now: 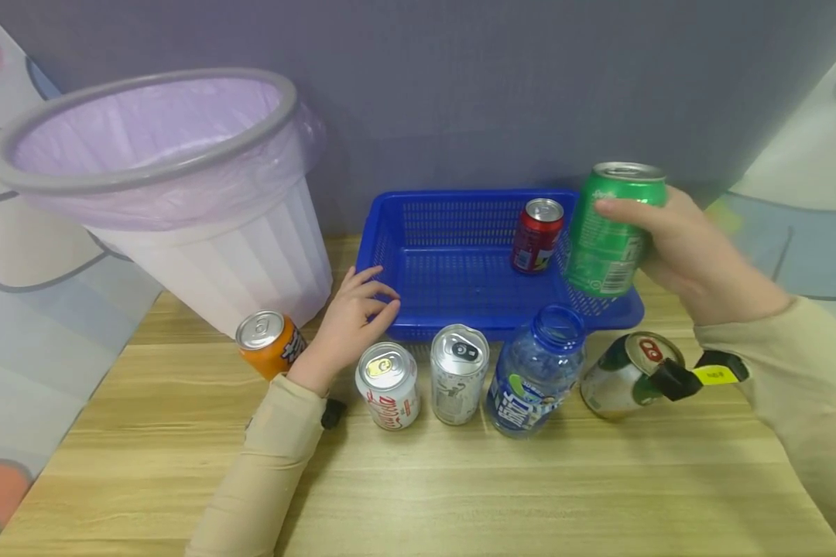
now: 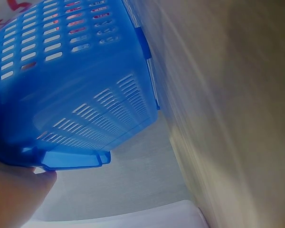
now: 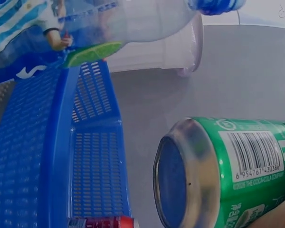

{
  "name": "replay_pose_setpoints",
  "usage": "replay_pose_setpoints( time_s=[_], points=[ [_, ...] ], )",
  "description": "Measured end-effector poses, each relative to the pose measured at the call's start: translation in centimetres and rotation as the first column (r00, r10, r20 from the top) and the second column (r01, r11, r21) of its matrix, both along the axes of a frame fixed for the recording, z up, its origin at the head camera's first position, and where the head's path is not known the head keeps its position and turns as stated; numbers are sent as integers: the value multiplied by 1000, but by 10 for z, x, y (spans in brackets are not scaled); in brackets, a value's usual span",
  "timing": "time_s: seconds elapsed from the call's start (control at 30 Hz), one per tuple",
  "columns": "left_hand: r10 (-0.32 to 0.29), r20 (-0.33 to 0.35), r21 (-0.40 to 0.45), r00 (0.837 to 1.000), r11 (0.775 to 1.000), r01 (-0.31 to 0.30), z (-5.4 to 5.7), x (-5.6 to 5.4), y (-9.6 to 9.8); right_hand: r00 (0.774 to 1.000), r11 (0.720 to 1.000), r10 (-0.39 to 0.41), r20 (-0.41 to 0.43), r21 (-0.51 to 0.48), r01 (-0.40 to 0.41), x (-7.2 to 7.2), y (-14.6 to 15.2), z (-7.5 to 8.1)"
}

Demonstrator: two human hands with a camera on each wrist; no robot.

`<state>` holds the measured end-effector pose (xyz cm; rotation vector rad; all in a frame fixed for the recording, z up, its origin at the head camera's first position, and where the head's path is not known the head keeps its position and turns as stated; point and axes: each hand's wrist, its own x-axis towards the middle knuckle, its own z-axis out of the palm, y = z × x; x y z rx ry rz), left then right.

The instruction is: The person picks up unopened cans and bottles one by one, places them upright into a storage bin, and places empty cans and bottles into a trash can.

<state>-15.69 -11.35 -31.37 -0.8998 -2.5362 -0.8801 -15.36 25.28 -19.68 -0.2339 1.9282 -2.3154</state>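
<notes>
My right hand (image 1: 690,247) grips a green soda can (image 1: 616,232), raised above the right end of a blue plastic basket (image 1: 501,323). In the right wrist view the can's base and barcode show, and its rim end points left. My left hand (image 1: 355,317) rests at the basket's front left corner, fingers loosely bent over the rim; the left wrist view shows a fingertip at the lip of the perforated basket wall (image 2: 80,90). Inside the basket, a red can (image 1: 538,236) stands upright toward the right.
A white Coca-Cola can (image 1: 388,387), a silver can (image 1: 458,379), a clear bottle with a blue label (image 1: 532,379) and a dark green-and-white can (image 1: 623,379) line the basket's front. An orange can (image 1: 265,352) stands left, before a lined white bin (image 1: 216,255).
</notes>
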Motion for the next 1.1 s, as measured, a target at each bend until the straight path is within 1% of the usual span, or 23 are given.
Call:
replay_pose_setpoints(
  time_s=[0.07, 0.17, 0.3, 0.4, 0.53, 0.7, 0.77, 0.8, 0.93, 1.1],
  points=[
    [1, -1, 1, 1000, 1000, -1, 0, 0, 0, 1000, 999, 5, 19, 38, -6, -2, -4, 0],
    [3, -1, 0, 1000, 1000, -3, 0, 0, 1, 999, 996, 36, 28, 80, -38, -5, -8, 0],
    [7, 1, -5, 1000, 1000, -7, 0, -1, 2, 993, 992, 114, 6, 47, -114, -10, -9, -3],
    [10, 4, -5, 1000, 1000, -10, -1, 0, 2, 988, 987, 155, 1, 35, -155, -15, -11, -3],
    [7, 4, -5, 1000, 1000, -7, -1, 0, 1, 990, 985, 143, 14, 99, -144, -19, -15, -1],
    [7, -1, -4, 1000, 1000, -7, 0, -1, 1, 995, 979, 94, 17, 178, -96, -26, -23, 4],
    [7, 0, -2, 1000, 1000, -7, 0, 0, 0, 997, 967, 68, 24, 243, -72, -29, -28, 5],
    [7, -1, 0, 1000, 1000, -7, 0, 0, 0, 998, 957, 56, 30, 284, -62, -30, -30, 6],
    [6, -7, 4, 1000, 1000, -6, -1, 0, 0, 1000, 900, 12, 20, 435, -20, -33, -39, 6],
    [10, -1, 1, 1000, 1000, -10, 0, 2, 0, 999, 852, -42, -2, 522, 37, -36, -44, 4]
  ],
)
